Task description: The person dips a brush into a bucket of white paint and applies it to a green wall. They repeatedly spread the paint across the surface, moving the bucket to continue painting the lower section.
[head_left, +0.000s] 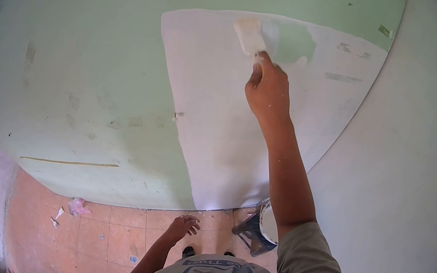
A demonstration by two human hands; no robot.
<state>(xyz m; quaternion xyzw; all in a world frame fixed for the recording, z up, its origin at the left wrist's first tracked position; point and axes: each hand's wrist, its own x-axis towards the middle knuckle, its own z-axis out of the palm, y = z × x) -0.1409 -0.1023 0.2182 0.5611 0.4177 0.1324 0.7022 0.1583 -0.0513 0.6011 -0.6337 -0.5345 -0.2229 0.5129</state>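
Observation:
My right hand [269,87] is raised to the wall and closed round the handle of a wide paintbrush [250,36]. The brush's pale bristles lie at the left of a bare green patch [296,44] within a white painted area [226,91]. Green wall [98,58] surrounds the painted area on the left and above. Low near the wall's foot, my left hand [184,227] hangs with its fingers apart and slightly curled, holding nothing.
A white paint bucket [269,224] rests on a dark stool [252,236] by the wall's foot. Pink plastic [79,207] and white scraps [57,217] lie on the tiled floor [90,248]. A pale wall [401,184] stands at the right.

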